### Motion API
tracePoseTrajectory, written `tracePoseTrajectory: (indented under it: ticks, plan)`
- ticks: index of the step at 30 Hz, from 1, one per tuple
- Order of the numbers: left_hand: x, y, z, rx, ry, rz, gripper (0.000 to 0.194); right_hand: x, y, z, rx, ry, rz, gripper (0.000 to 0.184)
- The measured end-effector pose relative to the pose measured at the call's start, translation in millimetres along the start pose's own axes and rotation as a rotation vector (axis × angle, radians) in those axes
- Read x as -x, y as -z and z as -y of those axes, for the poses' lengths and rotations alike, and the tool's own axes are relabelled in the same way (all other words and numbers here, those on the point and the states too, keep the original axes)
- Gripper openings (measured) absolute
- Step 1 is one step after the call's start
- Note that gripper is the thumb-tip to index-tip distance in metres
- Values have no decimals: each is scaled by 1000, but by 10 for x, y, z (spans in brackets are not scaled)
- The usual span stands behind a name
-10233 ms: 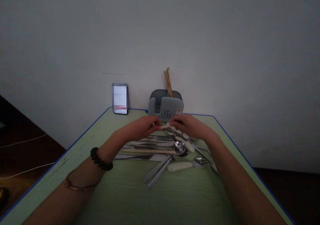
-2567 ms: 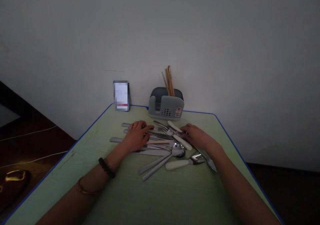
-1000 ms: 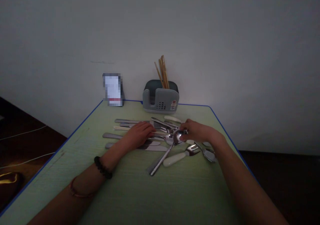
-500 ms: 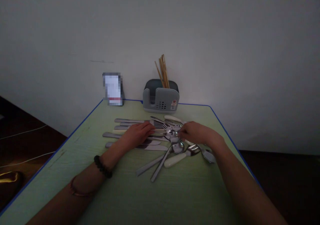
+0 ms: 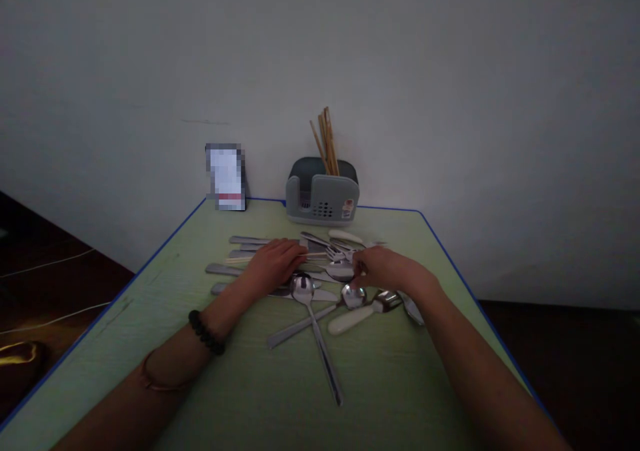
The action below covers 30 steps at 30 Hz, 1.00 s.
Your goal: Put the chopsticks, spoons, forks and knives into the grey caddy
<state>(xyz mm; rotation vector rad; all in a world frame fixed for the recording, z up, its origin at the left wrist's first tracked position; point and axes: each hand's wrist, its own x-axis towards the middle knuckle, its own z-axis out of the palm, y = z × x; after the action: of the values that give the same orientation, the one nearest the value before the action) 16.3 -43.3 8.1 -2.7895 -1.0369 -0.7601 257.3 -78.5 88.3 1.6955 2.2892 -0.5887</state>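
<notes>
My left hand [image 5: 277,263] lies over several knives [image 5: 223,269] on the left of the cutlery pile, its fingers closed around pale chopsticks [image 5: 239,260] that stick out on both sides. At the pile's right side is my right hand [image 5: 383,269], fingers bent together beside a spoon [image 5: 341,271]; anything pinched in them is hidden. A long-handled round spoon [image 5: 326,357] has its bowl just below my left fingers. Another round spoon [image 5: 354,295] and a white-handled fork [image 5: 353,319] lie below my right hand. A metal fork [image 5: 334,253] rests between the hands.
A grey utensil holder [image 5: 325,201] with several wooden chopsticks [image 5: 327,141] upright in it stands at the back, near the wall. A phone [image 5: 226,177] with a blurred screen leans at the back left. The green table [image 5: 250,404] has a blue edge.
One round spoon has swung round: its bowl now lies left, near my left hand, and its handle points toward me. My right hand has shifted slightly left. My left hand has barely moved.
</notes>
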Motion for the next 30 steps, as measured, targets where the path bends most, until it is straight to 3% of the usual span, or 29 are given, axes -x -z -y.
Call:
tracePoseTrajectory:
  ticks: [3, 9, 13, 16, 20, 23, 26, 30]
  plan:
    - [-4, 16, 0, -5, -22, -20, 23, 7, 9, -22, -33, -16, -20, 25]
    - [17, 12, -27, 39, -44, -32, 24, -15, -20, 51, -127, 82, -242, 34]
    - [-62, 66, -81, 113, -25, -9, 23, -4, 37, 120, -202, 228, -305, 18]
    - [-257, 237, -103, 185, -5, 43, 23, 69, 154, 62, -217, 258, -370, 21]
    - [-624, 602, -157, 246, -1, 60, 20, 227, 316, -28, -347, 228, -528, 23]
    - [-813, 827, -257, 308, 20, 63, 19, 334, 396, -9, -363, 266, -518, 25]
    - [-829, 945, -300, 378, 76, 110, 22, 435, 467, -3, -311, 311, -448, 28]
    - [-689, 1032, -172, 362, 112, 177, 28, 560, 541, -56, -371, 312, -498, 28]
